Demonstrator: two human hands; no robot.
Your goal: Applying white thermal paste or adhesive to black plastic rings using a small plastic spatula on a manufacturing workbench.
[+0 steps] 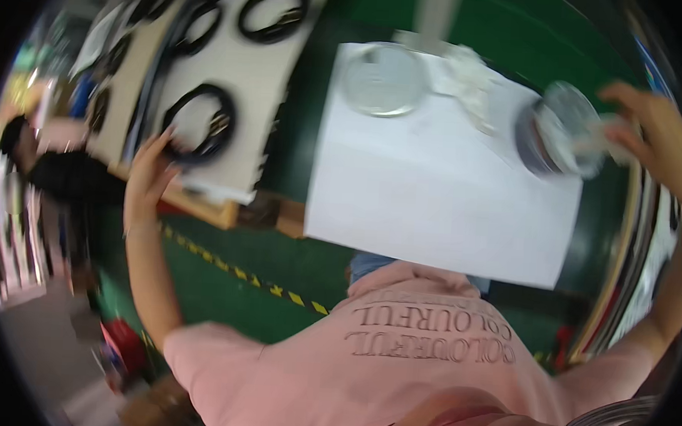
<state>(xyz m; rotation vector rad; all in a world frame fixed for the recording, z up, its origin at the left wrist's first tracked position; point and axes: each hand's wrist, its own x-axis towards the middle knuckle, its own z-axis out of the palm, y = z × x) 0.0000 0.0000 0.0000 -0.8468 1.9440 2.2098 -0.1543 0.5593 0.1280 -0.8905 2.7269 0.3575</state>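
Note:
My left hand [150, 176] reaches to the near left edge of a coiled black cable [225, 134] with brass-coloured fittings, which lies on a pale belt. Its fingers are apart at the coil's rim; whether they press on it is unclear. On the right, my right hand [657, 133] is beside a round tub [537, 142] with a clear, shiny top. Motion blurs it. Between its fingers is a pale, cloth-like piece [611, 138] that overlaps the tub's opening. The tub's contents cannot be made out.
A large white sheet [435, 187] covers the green bench. On it lie a round metal lid [385, 80] and crumpled white tissue [471, 77]. More black coils [273, 14] lie farther along the belt. A person in dark sleeves [77, 176] is at the left.

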